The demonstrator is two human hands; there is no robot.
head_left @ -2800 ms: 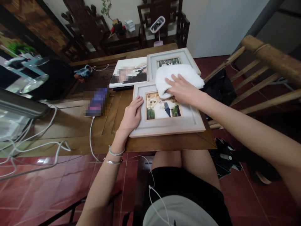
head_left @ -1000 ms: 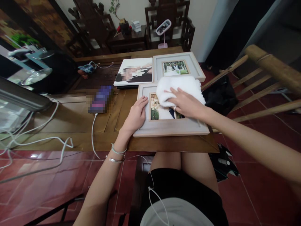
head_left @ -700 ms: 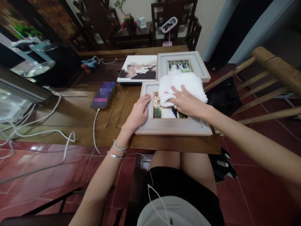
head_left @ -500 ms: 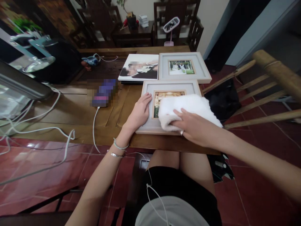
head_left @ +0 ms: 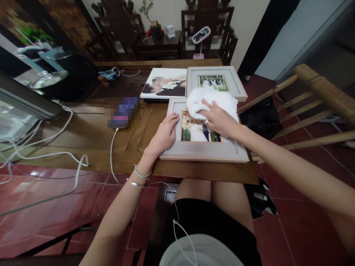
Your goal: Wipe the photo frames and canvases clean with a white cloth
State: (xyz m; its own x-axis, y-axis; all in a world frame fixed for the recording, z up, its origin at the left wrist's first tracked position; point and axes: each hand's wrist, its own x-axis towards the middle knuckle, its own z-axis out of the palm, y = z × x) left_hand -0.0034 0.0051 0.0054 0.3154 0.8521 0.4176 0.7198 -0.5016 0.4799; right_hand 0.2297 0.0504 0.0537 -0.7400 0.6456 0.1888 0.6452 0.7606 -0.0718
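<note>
A framed photo [head_left: 199, 149] with a pale wooden border lies flat at the table's front edge. My left hand [head_left: 165, 133] rests on its left side, fingers stretched over the border. In my right hand [head_left: 219, 117] is a folded white cloth [head_left: 212, 101], pressed on the upper part of the frame. The cloth covers the top of the picture and overlaps the lower edge of a second framed photo [head_left: 238, 85] behind. To the left of that one, a white-bordered photo album or print [head_left: 166, 83] lies on something dark.
On the wooden table [head_left: 135, 157], a phone [head_left: 124, 112] with a white charging cable [head_left: 111, 155] lies left of the frames. Loose white cables [head_left: 69, 154] hang at the left. A bamboo chair [head_left: 313, 83] stands at the right, and a pink-stemmed mirror [head_left: 201, 35] stands beyond the table.
My right hand has slid the cloth away from me, from the frame's lower right to its top edge, uncovering more of the picture. My left hand has stayed on the frame's left side.
</note>
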